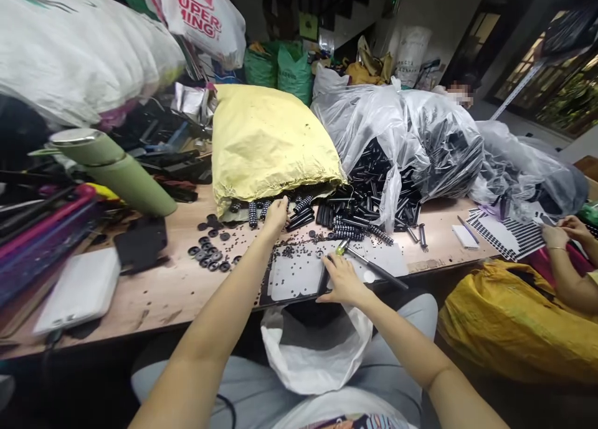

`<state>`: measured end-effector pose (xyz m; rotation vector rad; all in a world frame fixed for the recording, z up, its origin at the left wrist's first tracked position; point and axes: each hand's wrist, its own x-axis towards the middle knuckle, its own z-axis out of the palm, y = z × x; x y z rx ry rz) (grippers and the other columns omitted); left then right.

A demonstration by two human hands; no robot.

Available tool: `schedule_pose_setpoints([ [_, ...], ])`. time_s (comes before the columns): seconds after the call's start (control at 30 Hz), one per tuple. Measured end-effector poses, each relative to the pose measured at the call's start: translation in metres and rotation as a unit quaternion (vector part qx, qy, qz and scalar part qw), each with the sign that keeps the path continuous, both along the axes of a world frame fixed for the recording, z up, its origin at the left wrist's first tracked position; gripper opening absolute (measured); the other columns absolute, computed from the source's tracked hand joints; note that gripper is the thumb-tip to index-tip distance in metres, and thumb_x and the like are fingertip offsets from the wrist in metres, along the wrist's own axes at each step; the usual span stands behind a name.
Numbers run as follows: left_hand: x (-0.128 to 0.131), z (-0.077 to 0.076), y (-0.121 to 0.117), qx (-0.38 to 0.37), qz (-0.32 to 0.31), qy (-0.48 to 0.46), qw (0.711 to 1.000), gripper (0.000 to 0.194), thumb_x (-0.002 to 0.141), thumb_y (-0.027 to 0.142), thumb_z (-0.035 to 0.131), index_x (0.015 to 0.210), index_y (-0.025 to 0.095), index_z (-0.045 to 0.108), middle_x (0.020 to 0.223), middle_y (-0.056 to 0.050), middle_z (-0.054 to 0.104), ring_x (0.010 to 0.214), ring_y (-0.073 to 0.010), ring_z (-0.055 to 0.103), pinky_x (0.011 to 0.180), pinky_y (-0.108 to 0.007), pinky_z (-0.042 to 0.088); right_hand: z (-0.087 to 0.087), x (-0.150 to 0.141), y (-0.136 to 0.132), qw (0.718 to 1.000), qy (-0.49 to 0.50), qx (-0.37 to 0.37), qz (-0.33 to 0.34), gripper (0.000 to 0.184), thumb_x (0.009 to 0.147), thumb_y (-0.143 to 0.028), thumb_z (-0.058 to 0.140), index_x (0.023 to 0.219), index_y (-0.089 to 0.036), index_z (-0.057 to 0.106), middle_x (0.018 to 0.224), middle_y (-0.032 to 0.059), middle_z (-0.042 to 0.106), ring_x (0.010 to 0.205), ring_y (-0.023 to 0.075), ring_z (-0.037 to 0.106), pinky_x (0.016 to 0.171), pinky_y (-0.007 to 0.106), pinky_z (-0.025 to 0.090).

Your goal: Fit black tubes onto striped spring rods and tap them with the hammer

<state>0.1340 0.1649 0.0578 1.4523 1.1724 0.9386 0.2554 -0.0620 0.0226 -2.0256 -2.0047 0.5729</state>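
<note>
My left hand (275, 217) reaches forward to the mouth of a yellow sack (266, 142), its fingers curled over small ribbed black cylinders (255, 212) lying at the sack's opening. My right hand (343, 279) rests on a grey perforated sheet (299, 273) near the table's front edge, fingers around the handle end of a long black tool with a yellow-green collar (369, 264). Small black rings (210, 254) and tiny black beads (289, 249) lie scattered between the two hands. A white plastic bag (308, 354) hangs open on my lap.
A clear plastic bag of black tubes (411, 149) spills onto the wooden table (154, 292). A green cylinder (116, 170) and a white case (79, 292) lie to the left. Another person's hands (567, 233) work at a checkered sheet (507, 236) at right, above a yellow bag (514, 323).
</note>
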Motion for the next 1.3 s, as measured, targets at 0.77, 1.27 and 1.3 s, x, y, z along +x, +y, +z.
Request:
schedule_pose_setpoints([
  [0.77,-0.003,0.012,-0.178,-0.281,-0.013,-0.226,0.933,0.028,0.077,0.039,0.062,0.087,0.014,0.061,0.050,0.003,0.053,0.038,-0.0138,0.056,0.037,-0.022,0.046,0.041,-0.004,-0.006,0.962,0.210,0.149,0.088,0.111,0.058,-0.035,0.083,0.147,-0.019,0.019,0.148,0.0160,0.033,0.138,0.0285,0.036,0.115,0.046,0.031],
  [1.27,-0.001,-0.060,-0.177,0.327,-0.208,0.299,0.872,0.042,0.086,0.006,0.046,0.125,0.011,0.058,0.107,-0.016,0.062,0.101,-0.0243,0.058,0.088,-0.038,0.049,-0.005,0.024,-0.018,0.982,-0.007,0.142,-0.121,0.070,0.074,-0.029,0.069,0.135,-0.013,0.039,0.138,0.0211,0.043,0.131,0.0341,0.039,0.106,0.052,0.035],
  [1.3,-0.003,-0.061,-0.175,0.353,-0.223,0.316,0.852,0.041,0.088,0.006,0.043,0.124,0.012,0.060,0.108,-0.016,0.063,0.101,-0.0243,0.058,0.086,-0.038,0.048,-0.003,0.035,-0.023,0.977,-0.056,0.123,-0.163,0.060,0.077,-0.031,0.068,0.130,-0.013,0.045,0.134,0.0216,0.047,0.127,0.0352,0.041,0.102,0.052,0.037],
])
